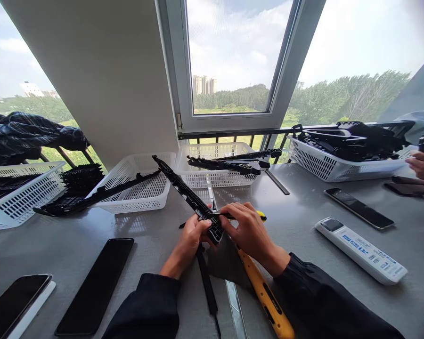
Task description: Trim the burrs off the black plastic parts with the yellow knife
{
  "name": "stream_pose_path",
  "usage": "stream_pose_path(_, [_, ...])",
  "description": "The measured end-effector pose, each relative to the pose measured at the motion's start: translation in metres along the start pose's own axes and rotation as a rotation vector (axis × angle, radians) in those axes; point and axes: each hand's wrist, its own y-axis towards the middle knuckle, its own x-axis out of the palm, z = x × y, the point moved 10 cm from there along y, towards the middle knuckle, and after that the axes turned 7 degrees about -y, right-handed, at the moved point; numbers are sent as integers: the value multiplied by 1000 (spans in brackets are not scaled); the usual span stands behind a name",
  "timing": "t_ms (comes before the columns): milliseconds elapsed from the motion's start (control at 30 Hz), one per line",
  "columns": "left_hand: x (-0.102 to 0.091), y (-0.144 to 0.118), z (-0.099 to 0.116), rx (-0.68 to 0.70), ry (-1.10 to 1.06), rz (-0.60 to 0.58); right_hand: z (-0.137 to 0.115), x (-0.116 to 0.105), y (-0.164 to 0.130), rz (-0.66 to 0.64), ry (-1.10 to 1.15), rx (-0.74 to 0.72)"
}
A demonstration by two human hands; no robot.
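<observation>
- The left hand [191, 234] and right hand [246, 229] both grip the near end of a long black strip [187, 194], fingers closed around it from either side.
- The strip lies between the hands, just above the counter [297, 221].
- Its long axis runs from the hands up and away to the left, the far end pointing toward a white basket [141, 193].
- A yellow tool [265, 296] lies under the right wrist.

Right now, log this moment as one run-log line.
left hand: grips long black plastic strip | right hand: grips same strip's near end | yellow tool: on table under right wrist | white basket: behind
</observation>
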Motion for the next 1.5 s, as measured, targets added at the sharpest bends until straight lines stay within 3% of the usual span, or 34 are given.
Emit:
stream_pose_path(433, [1, -9, 17, 62, -30, 89, 0, -6, -1, 93, -10, -33])
stream_pose_path(633, [-7, -13, 30, 129, -20, 205, -3, -10, -1, 97, -4, -61])
stream_pose_path(933, [-17, -12, 30, 137, 62, 271, -10, -21, -2, 154, 72, -130])
stream_pose_path(1100, [-19, -11, 26, 118, 103, 298, -15, -11, -3, 112, 71, -153])
stream_pose_path(1500, [-8, -7, 23, 150, 172, 190, -20, -11, -2, 79, -1, -238])
